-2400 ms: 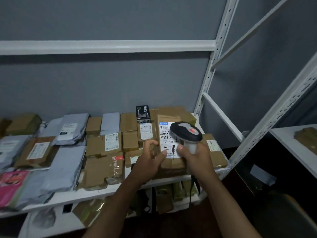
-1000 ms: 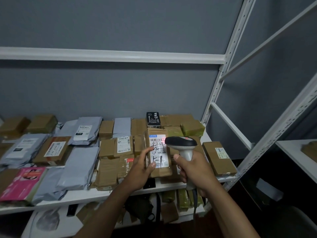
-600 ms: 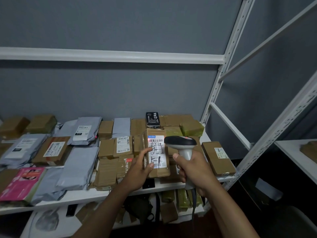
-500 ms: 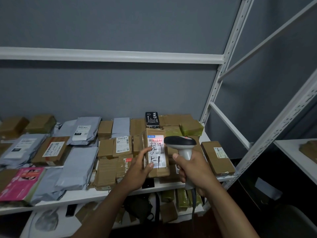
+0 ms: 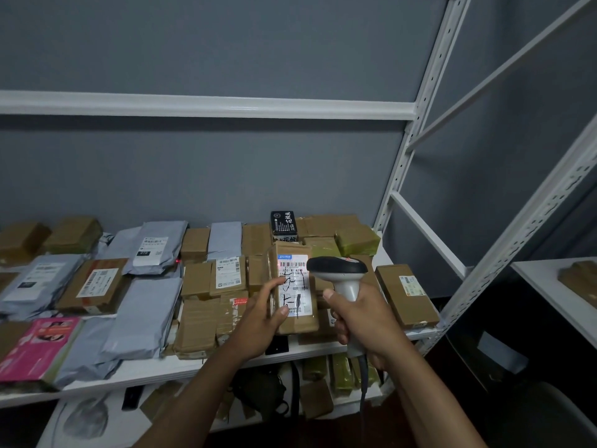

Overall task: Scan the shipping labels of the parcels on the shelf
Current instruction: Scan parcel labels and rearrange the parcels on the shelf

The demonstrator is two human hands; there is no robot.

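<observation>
Shelving: the white metal rack (image 5: 416,130) is filling the view, its perforated uprights running up the right side against a grey wall (image 5: 226,43).
Loaded shelf: the white shelf board (image 5: 181,367) is carrying parcels packed side by side, and more goods are showing on the level below.
Grey mailers: the plastic mailer bags (image 5: 145,315) are lying flat left of centre, one further back (image 5: 155,247) showing a white label.
Brown boxes: the cardboard boxes (image 5: 203,324) are crowding the middle and back rows; one flat box (image 5: 405,294) is sitting at the right end near the upright.
Pink packet: the pink packet (image 5: 38,347) is lying at the front left edge.
Held parcel: and here is the one in play, the small brown parcel (image 5: 298,323) is being held upright above the shelf's front right area, label side facing the camera.
Left hand: the left hand (image 5: 258,321) is gripping the parcel's left edge, thumb on the front, fingers wrapped behind.
Right hand: the right hand (image 5: 365,321) is clutching the scanner's handle, fingers curled tight around it.
Scanner: the handheld barcode scanner (image 5: 342,273) is pointing left, its dark head just beside the label, its cable (image 5: 363,383) dangling below the wrist.
Black carton: the small black carton (image 5: 283,225) is standing at the back.
Shipping label: the white shipping label (image 5: 295,286) is glowing red at its top barcode, with black marker strokes across its middle.
</observation>
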